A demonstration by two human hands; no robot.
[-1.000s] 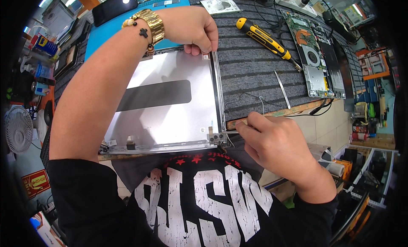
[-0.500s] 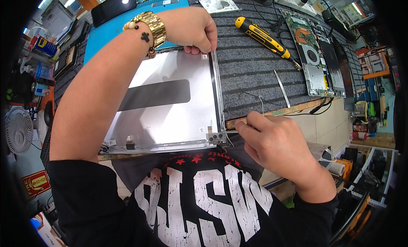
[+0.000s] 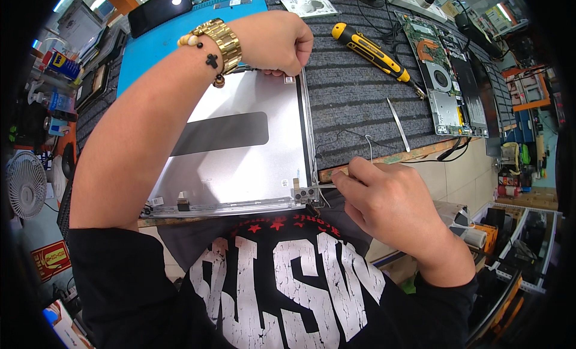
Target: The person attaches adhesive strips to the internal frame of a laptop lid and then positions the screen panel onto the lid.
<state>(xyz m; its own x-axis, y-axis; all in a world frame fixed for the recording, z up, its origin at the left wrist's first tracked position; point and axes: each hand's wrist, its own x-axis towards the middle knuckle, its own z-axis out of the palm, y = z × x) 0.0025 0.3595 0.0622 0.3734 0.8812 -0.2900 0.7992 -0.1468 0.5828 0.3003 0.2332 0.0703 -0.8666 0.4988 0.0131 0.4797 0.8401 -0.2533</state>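
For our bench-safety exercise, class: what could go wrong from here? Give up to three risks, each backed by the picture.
1. The right hand holds a thin metal tool at the hinge; a slip might scratch the silver panel.
2. A thin wire hangs loose beside that hinge, so the tool could snag it.
3. The panel's near right corner seems to overhang the bench edge; pressing there might tip it.

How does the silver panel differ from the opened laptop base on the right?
The silver panel is mostly plain with a dark band; the laptop base shows a green board and a fan. The left hand is at the panel's far right corner, while no hand is at the base. Both are broad and flat.
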